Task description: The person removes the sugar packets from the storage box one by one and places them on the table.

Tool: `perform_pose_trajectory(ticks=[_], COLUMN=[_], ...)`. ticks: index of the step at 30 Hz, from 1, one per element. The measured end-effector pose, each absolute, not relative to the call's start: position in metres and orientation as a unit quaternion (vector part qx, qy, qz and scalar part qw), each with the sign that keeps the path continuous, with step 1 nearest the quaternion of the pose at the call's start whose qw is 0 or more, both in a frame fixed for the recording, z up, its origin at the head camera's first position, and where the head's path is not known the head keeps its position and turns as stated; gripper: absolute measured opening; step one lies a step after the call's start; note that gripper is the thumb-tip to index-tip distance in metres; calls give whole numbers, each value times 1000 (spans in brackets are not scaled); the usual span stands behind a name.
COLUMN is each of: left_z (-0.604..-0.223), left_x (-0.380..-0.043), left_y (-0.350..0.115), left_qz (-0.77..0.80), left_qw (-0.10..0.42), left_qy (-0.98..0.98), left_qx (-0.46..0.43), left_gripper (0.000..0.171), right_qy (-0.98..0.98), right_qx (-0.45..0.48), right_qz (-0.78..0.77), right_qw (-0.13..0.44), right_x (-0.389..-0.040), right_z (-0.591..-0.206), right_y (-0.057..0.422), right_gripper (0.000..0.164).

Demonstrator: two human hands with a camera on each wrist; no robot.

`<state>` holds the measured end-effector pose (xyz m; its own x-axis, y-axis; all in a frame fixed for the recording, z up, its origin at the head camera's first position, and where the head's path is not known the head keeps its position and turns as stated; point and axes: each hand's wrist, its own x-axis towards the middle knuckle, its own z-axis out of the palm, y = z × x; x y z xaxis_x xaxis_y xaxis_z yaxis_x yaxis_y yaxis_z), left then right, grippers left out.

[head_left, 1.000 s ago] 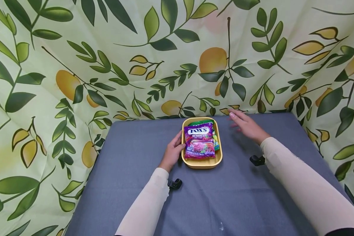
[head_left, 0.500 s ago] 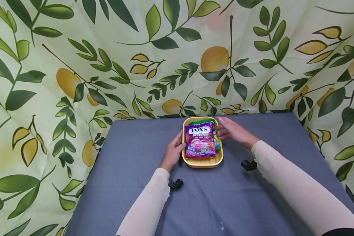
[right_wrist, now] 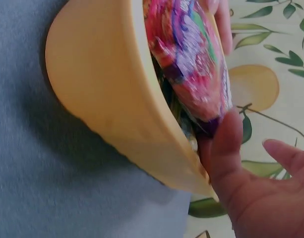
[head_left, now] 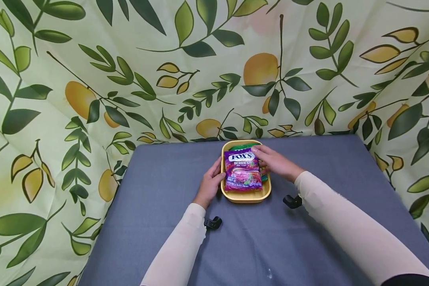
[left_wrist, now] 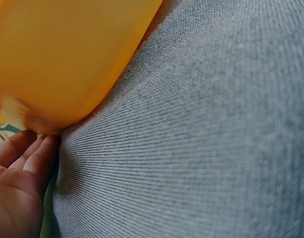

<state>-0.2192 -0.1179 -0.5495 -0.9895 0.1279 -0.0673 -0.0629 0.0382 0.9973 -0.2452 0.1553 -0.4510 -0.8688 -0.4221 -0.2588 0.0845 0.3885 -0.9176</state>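
Observation:
A yellow tray [head_left: 248,196] holds a purple and pink Fox's Berries candy bag [head_left: 242,170], which lies over a green candy bag [head_left: 248,146]. At its left side, my left hand [head_left: 208,184] grips the wall, thumb at the rim and fingers along the outside. In the left wrist view, the left fingers [left_wrist: 35,153] touch the tray's lower outer wall. My right hand [head_left: 277,163] reaches over the right rim, fingertips at the purple bag's upper right corner. The right wrist view shows the right thumb [right_wrist: 227,141] beside that bag's edge, with the digits spread apart.
A grey cloth-covered table [head_left: 164,198] carries the tray near its back edge. Behind and at both sides hangs a pale curtain [head_left: 136,31] printed with leaves and fruit. Each wrist has a small black camera, one seen under the right wrist [head_left: 292,201].
My right hand has moved left, from above the table over the tray's right rim to the purple candy bag. The left hand and the tray have stayed in place.

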Motion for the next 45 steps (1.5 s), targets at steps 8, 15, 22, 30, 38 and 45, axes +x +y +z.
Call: perform_pose_trajectory(ticks=[8, 15, 22, 30, 38, 45], left_z=[-551, -553, -554, -554, -554, -554], left_x=[-219, -220, -221, -220, -219, -219], left_y=[-118, -118, -118, -119, -119, -119], left_qz=[701, 707, 702, 702, 703, 707], left_qw=[64, 65, 67, 67, 68, 64], left_qy=[709, 703, 708, 709, 707, 704], left_qx=[32, 32, 30, 26, 33, 36], left_gripper=[61, 61, 60, 60, 60, 60], right_qy=[808, 803, 829, 826, 821, 814], right_qx=[-118, -119, -123, -107, -98, -90], right_qz=[-542, -541, -511, -520, -536, -552], right_qw=[199, 219, 190, 188, 168, 156], right_x=[-243, -241, -241, -240, -241, -241], right_z=[-457, -469, -480, -481, -482, -480], right_y=[148, 139, 131, 130, 129, 127], right_gripper=[75, 77, 75, 75, 70, 65])
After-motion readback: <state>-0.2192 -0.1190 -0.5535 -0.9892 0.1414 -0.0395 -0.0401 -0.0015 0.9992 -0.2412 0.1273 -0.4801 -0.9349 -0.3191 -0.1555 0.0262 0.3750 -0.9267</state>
